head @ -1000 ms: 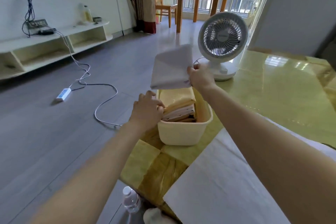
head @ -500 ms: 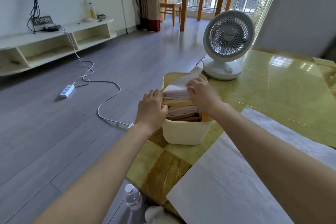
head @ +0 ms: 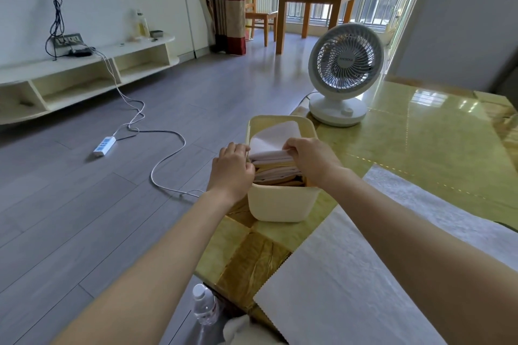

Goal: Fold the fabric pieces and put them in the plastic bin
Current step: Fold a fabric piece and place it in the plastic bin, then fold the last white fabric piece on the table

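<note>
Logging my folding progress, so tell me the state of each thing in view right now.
plastic bin: upright, nearly full of folded pieces
white folded piece: atop stack, far end curling up
left hand: grips bin's left rim
right hand: holds white folded piece
large white fabric: flat, unfolded
water bottle: upright, capped
fan: upright, spin unclear

matt plastic bin (head: pixel 280 204), soft cloth pcs (head: pixel 273 155), glossy tabletop (head: pixel 420 148)

Cream bin (head: pixel 280 206), white and tan fabric pieces (head: pixel 276 168), yellow-green table (head: pixel 434 148).
</note>
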Tool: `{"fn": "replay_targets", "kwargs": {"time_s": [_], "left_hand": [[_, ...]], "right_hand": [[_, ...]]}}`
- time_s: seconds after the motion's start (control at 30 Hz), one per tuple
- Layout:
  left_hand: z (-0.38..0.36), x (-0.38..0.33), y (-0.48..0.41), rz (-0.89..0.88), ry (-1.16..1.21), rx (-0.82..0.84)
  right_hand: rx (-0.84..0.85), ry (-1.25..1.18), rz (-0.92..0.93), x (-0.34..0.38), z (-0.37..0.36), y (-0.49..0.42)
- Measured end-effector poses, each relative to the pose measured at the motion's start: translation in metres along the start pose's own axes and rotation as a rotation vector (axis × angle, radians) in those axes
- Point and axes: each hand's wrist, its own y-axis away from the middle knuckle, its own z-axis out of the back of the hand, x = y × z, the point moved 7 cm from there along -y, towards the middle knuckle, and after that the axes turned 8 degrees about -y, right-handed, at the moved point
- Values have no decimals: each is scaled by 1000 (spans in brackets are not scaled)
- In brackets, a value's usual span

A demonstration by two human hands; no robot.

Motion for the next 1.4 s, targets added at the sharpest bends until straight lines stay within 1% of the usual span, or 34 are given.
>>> {"fn": "replay_targets", "kwargs": {"time_s": [0.07, 0.13, 0.17, 0.23, 0.3, 0.33, 0.4, 0.47, 0.57, 0.6, 0.67, 0.73, 0.83, 0.97, 1.03, 1.1, 1.2, 1.27, 1.4], "left_hand": [[1, -1, 2, -1, -8, 7], [3, -3, 5, -7, -28, -1], [6, -6, 8, -12, -42, -25], [14, -16, 20, -34, -54, -112], [18, -34, 38, -101, -11, -188], [17, -45, 48, -145, 30, -206], [5, -69, 74, -226, 125, -184], [-19, -90, 99, -298, 194, -90], [-72, -114, 131, -386, 220, 171], [-90, -122, 139, -416, 183, 269], [-120, -135, 155, -466, 11, 441], [-135, -146, 164, -502, -130, 511], [-139, -158, 167, -512, -183, 499], [-141, -163, 168, -487, -193, 492], [-138, -168, 172, -490, -149, 465], [-135, -174, 180, -509, -71, 445], [-132, -188, 198, -581, -3, 485], [-129, -198, 210, -642, -19, 482], [-125, -208, 233, -745, -96, 480]], "right_hand": [[15, 4, -26, -2, -4, 6], [15, -20, -5, 5, -3, 15], [-10, -46, 16, 11, 0, 22], [-131, -119, 28, 17, 9, 45], [-281, -173, -11, 14, 17, 78], [-322, -187, -50, 8, 17, 96], [-324, -209, -156, -13, 11, 138], [-288, -190, -261, -43, 4, 179], [-171, -15, -490, -98, -4, 239], [-112, 46, -596, -117, -5, 259], [12, 124, -778, -150, -8, 295], [120, 139, -847, -170, -11, 316], [195, 79, -841, -183, -13, 319], [188, 29, -778, -194, -4, 302], [179, 34, -742, -200, 4, 295], [150, 37, -705, -202, 9, 293], [46, 8, -643, -190, 11, 303], [-12, 6, -589, -172, 9, 318], [-31, 59, -459, -140, 1, 357]]}}
